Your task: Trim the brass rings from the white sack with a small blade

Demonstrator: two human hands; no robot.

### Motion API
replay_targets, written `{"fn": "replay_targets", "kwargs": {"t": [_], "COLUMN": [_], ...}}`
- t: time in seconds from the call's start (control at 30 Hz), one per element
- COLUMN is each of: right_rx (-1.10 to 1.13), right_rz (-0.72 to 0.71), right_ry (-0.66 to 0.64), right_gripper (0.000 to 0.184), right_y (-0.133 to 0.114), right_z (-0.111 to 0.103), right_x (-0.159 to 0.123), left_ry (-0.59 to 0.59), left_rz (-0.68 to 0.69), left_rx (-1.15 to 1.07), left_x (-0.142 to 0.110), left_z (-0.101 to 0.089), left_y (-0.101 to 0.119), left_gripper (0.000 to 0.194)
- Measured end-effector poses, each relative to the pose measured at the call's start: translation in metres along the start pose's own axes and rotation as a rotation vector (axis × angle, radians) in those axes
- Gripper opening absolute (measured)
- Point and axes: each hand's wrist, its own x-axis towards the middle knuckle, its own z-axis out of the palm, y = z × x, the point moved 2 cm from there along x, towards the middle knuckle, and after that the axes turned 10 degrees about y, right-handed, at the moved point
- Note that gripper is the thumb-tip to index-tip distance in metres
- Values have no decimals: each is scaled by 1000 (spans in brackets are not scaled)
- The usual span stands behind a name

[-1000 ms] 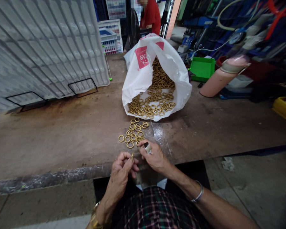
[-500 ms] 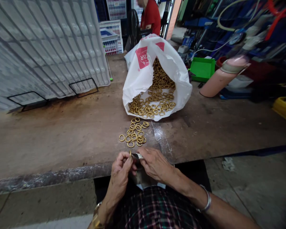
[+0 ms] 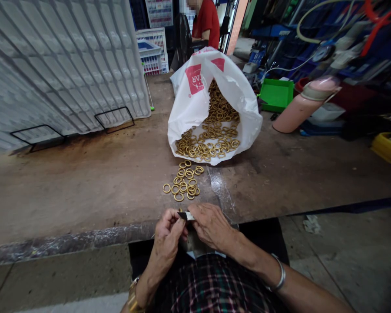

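My left hand (image 3: 167, 237) pinches a brass ring (image 3: 180, 210) at the table's front edge; only a sliver of the ring shows above the fingertips. In my right hand (image 3: 213, 226) is a small knife (image 3: 189, 216) with a dark blade and what looks like a white wrapped handle. Its blade points left and lies against the ring and my left thumb. Just beyond my hands, several loose brass rings (image 3: 183, 187) lie in a small pile. Behind them a white plastic bag (image 3: 184, 115) lies open toward me, with many more rings (image 3: 220, 104) inside.
Stacked ribbed white trays (image 3: 84, 56) stand at the left on the table (image 3: 84, 187), with black wire stands (image 3: 115, 119) at their base. To the right are a pink bottle (image 3: 289, 115), a green tray (image 3: 276, 95) and a yellow container (image 3: 389, 148). A person in red (image 3: 208, 24) sits behind.
The knife's blade has swung across the front of the ring, and less of the ring shows above my left fingers. The loose rings and bag have stayed put.
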Motion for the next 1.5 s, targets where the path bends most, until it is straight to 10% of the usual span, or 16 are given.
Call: {"fn": "replay_targets", "kwargs": {"t": [0.97,1.2,1.5], "right_rx": [-70,-258,-327], "right_rz": [92,262,396], "right_ry": [-197,-73,69], "right_gripper": [17,19,16], "right_y": [0,19,53], "right_z": [-4,-9,-23], "right_x": [-2,9,51], "left_ry": [-49,-306,-81], "left_rz": [75,6,-244], "left_rx": [27,-100,-476], "left_x": [-5,-26,-6], "left_z": [-3,13,11], "left_y": [-2,21,2], "left_gripper": [23,22,18]}}
